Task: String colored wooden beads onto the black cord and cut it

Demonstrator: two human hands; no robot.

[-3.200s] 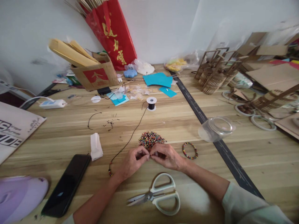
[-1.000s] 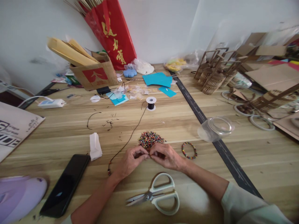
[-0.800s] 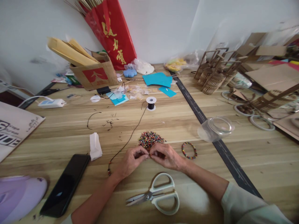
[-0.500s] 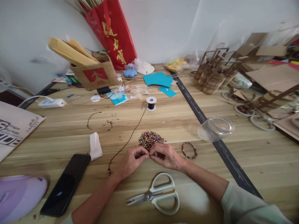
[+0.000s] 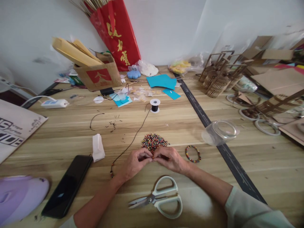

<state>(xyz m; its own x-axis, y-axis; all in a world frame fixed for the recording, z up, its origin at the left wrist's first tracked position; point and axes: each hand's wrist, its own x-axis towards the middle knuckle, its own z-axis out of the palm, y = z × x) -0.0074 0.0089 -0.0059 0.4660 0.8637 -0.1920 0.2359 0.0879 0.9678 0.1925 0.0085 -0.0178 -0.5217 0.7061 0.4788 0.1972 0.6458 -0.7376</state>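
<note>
Pinch: As the two meet at the tips, left hand (image 5: 136, 163) and right hand (image 5: 170, 160) close on a tiny reddish bead (image 5: 153, 157).
Multicoloured bead heap (image 5: 154, 141): just beyond both hands.
Thin black cord (image 5: 136, 136): from white plastic spool (image 5: 155, 108) (few beads strung) to left wrist.

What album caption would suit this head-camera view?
Left hand and right hand meet at the edge of a colourful bead pile, scissors and beaded ring nearby.
</note>
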